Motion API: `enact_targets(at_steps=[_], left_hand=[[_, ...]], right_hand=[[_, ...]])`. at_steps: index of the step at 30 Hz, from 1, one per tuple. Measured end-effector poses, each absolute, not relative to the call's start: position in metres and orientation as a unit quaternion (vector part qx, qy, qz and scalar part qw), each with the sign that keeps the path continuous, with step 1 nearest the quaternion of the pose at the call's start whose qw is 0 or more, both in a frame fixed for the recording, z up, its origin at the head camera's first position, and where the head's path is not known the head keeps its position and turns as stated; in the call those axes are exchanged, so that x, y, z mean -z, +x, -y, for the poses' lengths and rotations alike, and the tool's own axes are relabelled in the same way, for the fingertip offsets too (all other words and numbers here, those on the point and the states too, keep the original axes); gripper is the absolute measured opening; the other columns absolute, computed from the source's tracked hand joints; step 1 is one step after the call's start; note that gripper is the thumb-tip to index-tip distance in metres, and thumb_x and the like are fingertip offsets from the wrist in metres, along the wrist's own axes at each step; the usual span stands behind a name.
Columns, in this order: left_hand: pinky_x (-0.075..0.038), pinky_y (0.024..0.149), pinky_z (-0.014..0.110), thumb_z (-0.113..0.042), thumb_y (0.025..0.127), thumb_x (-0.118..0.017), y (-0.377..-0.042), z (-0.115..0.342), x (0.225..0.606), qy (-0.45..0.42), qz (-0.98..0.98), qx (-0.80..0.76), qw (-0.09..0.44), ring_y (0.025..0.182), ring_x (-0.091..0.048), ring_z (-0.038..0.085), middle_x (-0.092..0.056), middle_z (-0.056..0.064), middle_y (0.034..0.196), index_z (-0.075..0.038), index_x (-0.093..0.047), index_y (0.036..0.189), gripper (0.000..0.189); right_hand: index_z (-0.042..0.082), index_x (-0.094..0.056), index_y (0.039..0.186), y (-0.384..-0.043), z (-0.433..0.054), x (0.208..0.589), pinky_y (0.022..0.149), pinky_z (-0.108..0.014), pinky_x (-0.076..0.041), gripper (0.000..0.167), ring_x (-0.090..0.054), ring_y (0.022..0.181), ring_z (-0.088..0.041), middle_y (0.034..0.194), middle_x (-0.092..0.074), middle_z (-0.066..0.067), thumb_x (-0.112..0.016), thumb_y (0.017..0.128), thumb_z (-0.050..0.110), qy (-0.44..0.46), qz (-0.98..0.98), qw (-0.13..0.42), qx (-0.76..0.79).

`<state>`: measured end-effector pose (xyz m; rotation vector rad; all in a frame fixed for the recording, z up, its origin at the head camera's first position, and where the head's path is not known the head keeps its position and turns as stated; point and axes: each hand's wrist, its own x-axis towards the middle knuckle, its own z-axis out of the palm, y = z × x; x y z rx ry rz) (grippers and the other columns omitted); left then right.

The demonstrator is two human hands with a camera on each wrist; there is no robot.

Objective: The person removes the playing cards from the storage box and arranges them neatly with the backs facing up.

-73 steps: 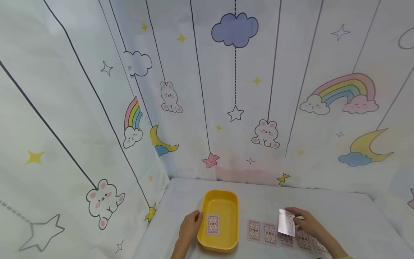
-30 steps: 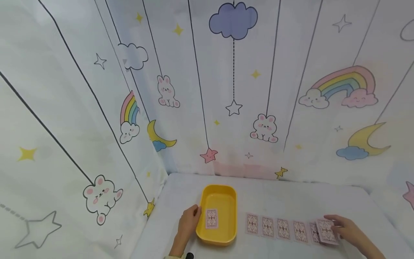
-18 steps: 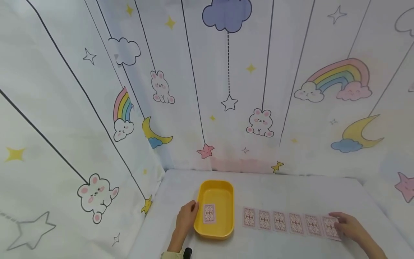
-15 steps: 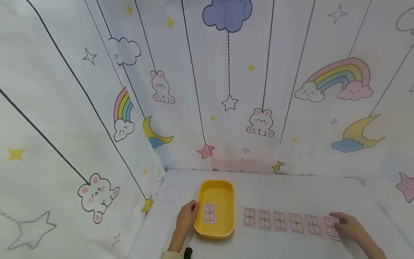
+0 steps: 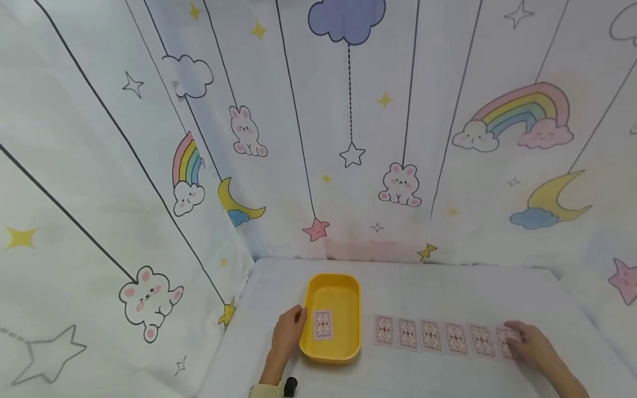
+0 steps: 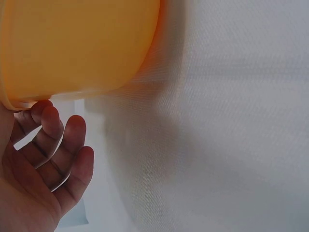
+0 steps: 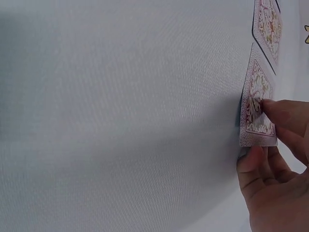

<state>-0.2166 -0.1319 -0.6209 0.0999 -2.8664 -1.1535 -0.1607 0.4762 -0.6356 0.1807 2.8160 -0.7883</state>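
Observation:
A yellow tray (image 5: 343, 326) stands on the table with one playing card (image 5: 322, 325) lying face down inside, toward its left. My left hand (image 5: 287, 334) grips the tray's left rim. In the left wrist view the tray wall (image 6: 82, 43) fills the upper left, and the fingers of that hand (image 6: 43, 164) curl below its rim. To the right my right hand (image 5: 534, 348) pinches the rightmost playing card (image 5: 505, 337) of a row. The right wrist view shows a fingertip on this card's (image 7: 257, 92) patterned back, with its lower end tipped off the cloth.
Several more face-down playing cards (image 5: 430, 335) lie side by side between the tray and the right hand. White cloth (image 5: 423, 287) covers the table. Printed cloth walls (image 5: 368, 199) rise at the back and left.
My right hand has carried a card from above the middle of the row to its right end and brought it down there. My left hand stays on the tray's rim.

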Motion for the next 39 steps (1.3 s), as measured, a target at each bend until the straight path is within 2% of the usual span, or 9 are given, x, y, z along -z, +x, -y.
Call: enact_targets(at_steps=[6,13,17,22,29,32,39], left_hand=[[-0.033,0.051,0.023,-0.034,0.104,-0.053,-0.217,0.130,0.620,0.030,0.926,0.377,0.016,0.059,-0.044,0.012,-0.047,-0.003,0.068,-0.016,-0.054,0.081,0.029],[-0.033,0.052,0.023,-0.035,0.104,-0.053,-0.217,0.129,0.624,0.030,0.927,0.373,0.015,0.060,-0.045,0.011,-0.048,-0.003,0.068,-0.017,-0.055,0.082,0.029],[-0.033,0.052,0.023,-0.036,0.104,-0.053,-0.216,0.129,0.625,0.029,0.928,0.370,0.015,0.060,-0.045,0.011,-0.048,-0.003,0.068,-0.017,-0.055,0.082,0.029],[-0.033,0.051,0.022,-0.035,0.104,-0.053,-0.215,0.130,0.627,0.028,0.927,0.373,0.017,0.059,-0.045,0.011,-0.047,-0.003,0.067,-0.016,-0.055,0.082,0.029],[-0.032,0.050,0.022,-0.035,0.104,-0.053,-0.213,0.131,0.625,0.027,0.927,0.375,0.019,0.058,-0.044,0.011,-0.046,-0.004,0.066,-0.016,-0.054,0.080,0.030],[-0.032,0.050,0.022,-0.035,0.104,-0.053,-0.214,0.131,0.624,0.027,0.927,0.374,0.023,0.058,-0.044,0.011,-0.045,-0.004,0.066,-0.016,-0.053,0.080,0.030],[-0.032,0.050,0.022,-0.034,0.104,-0.053,-0.214,0.132,0.623,0.027,0.926,0.376,0.027,0.058,-0.044,0.011,-0.046,-0.004,0.066,-0.016,-0.054,0.080,0.030]], right_hand=[[-0.015,-0.048,0.130,-0.161,-0.476,0.642,0.090,-0.062,-0.045,0.057,-0.051,0.107,-0.055,0.117,-0.051,-0.041,-0.066,0.094,0.025,0.079,-0.963,0.106,0.233],[-0.013,-0.054,0.119,-0.157,-0.476,0.647,0.081,-0.050,-0.049,0.047,-0.055,0.096,-0.039,0.108,-0.050,-0.035,-0.066,0.095,0.025,0.106,-0.963,0.110,0.223],[-0.012,-0.058,0.115,-0.155,-0.473,0.644,0.082,-0.051,-0.049,0.043,-0.057,0.095,-0.039,0.108,-0.051,-0.036,-0.066,0.095,0.025,0.109,-0.962,0.117,0.221],[-0.011,-0.058,0.119,-0.152,-0.469,0.640,0.081,-0.053,-0.049,0.050,-0.057,0.096,-0.042,0.109,-0.052,-0.036,-0.064,0.096,0.033,0.103,-0.963,0.105,0.225],[-0.015,-0.049,0.127,-0.151,-0.461,0.631,0.087,-0.067,-0.041,0.058,-0.046,0.108,-0.060,0.119,-0.046,-0.046,-0.059,0.099,0.035,0.082,-0.969,0.015,0.234],[-0.016,-0.045,0.130,-0.155,-0.454,0.623,0.087,-0.067,-0.041,0.063,-0.046,0.109,-0.060,0.120,-0.048,-0.045,-0.060,0.099,0.036,0.065,-0.969,-0.014,0.237],[-0.017,-0.043,0.133,-0.165,-0.433,0.608,0.089,-0.067,-0.042,0.066,-0.048,0.109,-0.058,0.120,-0.051,-0.043,-0.060,0.099,0.037,0.041,-0.969,-0.035,0.241]])
